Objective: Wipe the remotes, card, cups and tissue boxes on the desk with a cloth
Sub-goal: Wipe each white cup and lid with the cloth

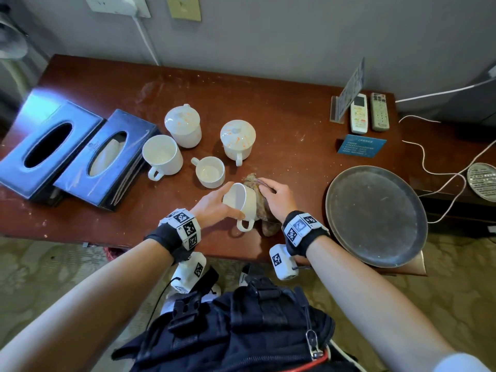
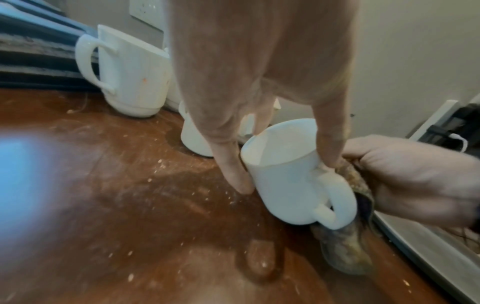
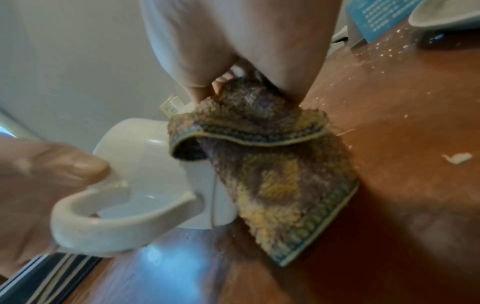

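Observation:
My left hand (image 1: 214,205) grips a white cup (image 1: 243,202) near the desk's front edge, tilted with its mouth to the left and its handle down. In the left wrist view the fingers (image 2: 233,170) clasp the cup (image 2: 288,185) at the rim. My right hand (image 1: 276,196) holds a brownish-yellow cloth (image 1: 264,210) against the cup's right side. The right wrist view has the cloth (image 3: 270,164) draped over the cup (image 3: 145,164). Three more cups (image 1: 162,154) (image 1: 210,171) (image 1: 237,139) and a lidded one (image 1: 183,126) stand behind. Two dark tissue boxes (image 1: 45,146) (image 1: 107,157) lie left. Two remotes (image 1: 358,114) (image 1: 379,111) and a blue card (image 1: 361,145) sit right.
A round metal tray (image 1: 375,213) overhangs the brown desk (image 1: 281,108) at the front right. A clear sign holder (image 1: 346,95) stands behind the remotes. White cables (image 1: 440,167) trail right beside a small metal dish (image 1: 483,181). Crumbs speckle the desk.

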